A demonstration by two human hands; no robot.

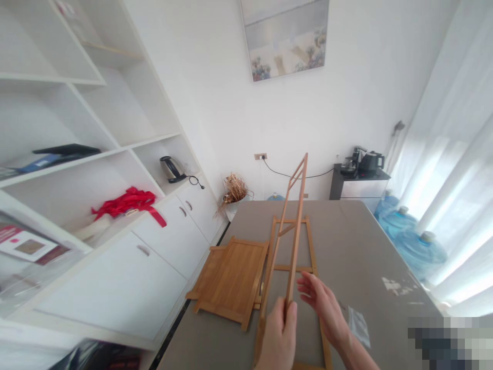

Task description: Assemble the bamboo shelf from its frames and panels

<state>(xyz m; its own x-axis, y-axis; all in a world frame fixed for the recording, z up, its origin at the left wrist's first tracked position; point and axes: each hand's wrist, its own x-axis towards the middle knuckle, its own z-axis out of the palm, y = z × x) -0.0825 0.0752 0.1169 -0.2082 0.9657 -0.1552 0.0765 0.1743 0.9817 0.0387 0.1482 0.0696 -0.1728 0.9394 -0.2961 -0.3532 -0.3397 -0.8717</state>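
Observation:
My left hand [280,331] is closed around the near part of a long wooden ladder-like frame [299,221], which tilts up away from me above the table. Close to its right side hovers my right hand [318,295], fingers apart and holding nothing. Beneath the raised piece, a second wooden frame [313,244] with crossbars lies flat on the table. Slatted wooden panels [234,277] are stacked to the left of it. Part of the lower frame is hidden by my hands.
The grey table [346,226] fills the middle. A small clear plastic bag [358,326] lies on its right. White shelving [88,169] with a kettle [172,169] and red ribbon [129,203] lines the left; blue water jugs [419,252] stand by the curtain.

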